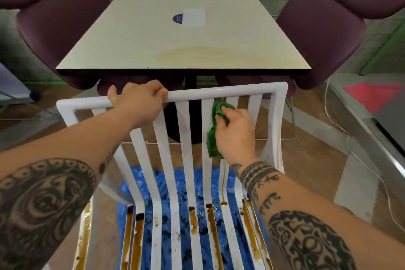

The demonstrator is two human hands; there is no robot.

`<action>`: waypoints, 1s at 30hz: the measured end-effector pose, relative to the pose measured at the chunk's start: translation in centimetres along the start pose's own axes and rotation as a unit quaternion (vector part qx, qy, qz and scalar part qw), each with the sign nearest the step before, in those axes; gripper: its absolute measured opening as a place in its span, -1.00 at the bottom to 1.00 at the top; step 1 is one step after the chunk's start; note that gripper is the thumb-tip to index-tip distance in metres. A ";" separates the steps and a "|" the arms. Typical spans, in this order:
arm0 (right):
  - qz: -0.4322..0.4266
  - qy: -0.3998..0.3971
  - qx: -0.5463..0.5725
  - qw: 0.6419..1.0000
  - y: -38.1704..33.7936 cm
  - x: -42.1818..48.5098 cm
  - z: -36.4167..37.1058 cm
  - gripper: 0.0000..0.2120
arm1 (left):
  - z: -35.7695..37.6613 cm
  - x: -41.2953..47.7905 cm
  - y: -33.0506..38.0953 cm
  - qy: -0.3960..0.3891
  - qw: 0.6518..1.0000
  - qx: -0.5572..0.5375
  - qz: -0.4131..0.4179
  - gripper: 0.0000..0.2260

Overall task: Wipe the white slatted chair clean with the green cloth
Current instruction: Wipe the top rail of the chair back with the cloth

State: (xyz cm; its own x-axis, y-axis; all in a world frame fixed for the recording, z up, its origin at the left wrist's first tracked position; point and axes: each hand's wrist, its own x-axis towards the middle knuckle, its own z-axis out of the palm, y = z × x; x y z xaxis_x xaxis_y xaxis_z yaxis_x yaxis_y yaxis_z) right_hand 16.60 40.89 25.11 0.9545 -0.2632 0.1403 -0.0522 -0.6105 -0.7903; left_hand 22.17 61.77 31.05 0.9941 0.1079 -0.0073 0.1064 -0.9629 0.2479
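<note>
Green cloth: soft, limp, light. It's bunched in my right hand, with a tail hanging below the fist. It sits on the backrest of the white slatted chair, on a slat right of the middle, just under the top rail and near the top right corner. It likely moulds round a slat, so best held wadded like this.

Chair: looks like stiff moulded plastic, glossy, probably light, so it may tip or slide when pushed. Best hold is the top rail. Brown stains run along the seat slats, with a drip line down one back slat, so lots is left to wipe.

Right hand: fingers curled round the cloth, pressing it to the slat, wrist bent down, forearm coming in from lower right.

Left hand: gripping the top rail left of centre, fingers wrapped over it, arm stretched forward, bracing the chair.

Blue sheet lies under the chair. Table stands just beyond it, flanked by purple chairs.
</note>
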 end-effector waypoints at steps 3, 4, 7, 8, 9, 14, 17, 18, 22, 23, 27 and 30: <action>0.098 0.007 0.092 0.991 -1.1 -1.0 1.3 -0.66 | 0.0 0.0 -0.2 -0.001 1.000 0.000 0.005 -0.77; 0.123 0.016 0.119 0.985 -1.6 -0.8 1.5 -0.70 | -0.1 0.0 -0.2 0.002 1.000 -0.002 0.006 -0.77; 0.187 0.058 0.216 0.956 -3.2 0.9 1.5 -0.70 | 0.0 0.0 -0.1 0.007 1.000 -0.002 0.006 -0.78; 0.197 0.074 0.241 0.948 -3.7 1.2 1.6 -0.64 | 0.1 -0.1 -0.1 0.008 1.000 0.000 0.006 -0.77; 0.197 0.086 0.252 0.944 -3.8 1.3 1.9 -0.62 | 0.1 -0.1 -0.2 0.010 1.000 0.000 0.007 -0.77; 0.079 0.129 0.242 0.958 -2.0 -1.6 3.9 -0.73 | 0.4 -0.3 -0.4 0.030 0.999 -0.014 0.019 -0.74; 0.019 0.110 0.213 0.971 -1.5 -2.6 5.4 -0.71 | 1.0 -0.4 -0.6 0.056 0.998 -0.017 0.030 -0.75; -0.004 0.099 0.200 0.975 -1.8 -2.7 6.0 -0.71 | 1.2 -0.4 -0.6 0.070 0.997 -0.020 0.032 -0.74; 0.044 0.072 0.206 0.975 -2.4 -2.5 7.8 -0.74 | 1.7 -0.6 -0.7 0.086 0.995 -0.027 0.035 -0.71; 0.067 0.068 0.224 0.970 -2.5 -2.2 8.0 -0.76 | 1.8 -0.6 -0.8 0.088 0.995 -0.030 0.037 -0.71; 0.100 0.076 0.287 0.950 -3.7 -0.6 8.3 -0.70 | 1.9 -0.4 -0.9 0.104 0.993 -0.030 0.044 -0.70; 0.035 0.104 0.253 0.961 -3.6 -0.8 9.0 -0.77 | 2.0 -0.2 -0.9 0.106 0.993 -0.023 0.039 -0.69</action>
State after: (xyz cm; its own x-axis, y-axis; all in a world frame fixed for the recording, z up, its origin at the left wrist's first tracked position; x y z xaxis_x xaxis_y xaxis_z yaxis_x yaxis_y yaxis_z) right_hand 18.67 50.00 22.50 0.8720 -0.4655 0.1513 0.0861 -0.1582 -0.9836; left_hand 21.86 62.13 28.85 0.9724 0.0879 0.2162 0.0237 -0.9588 0.2833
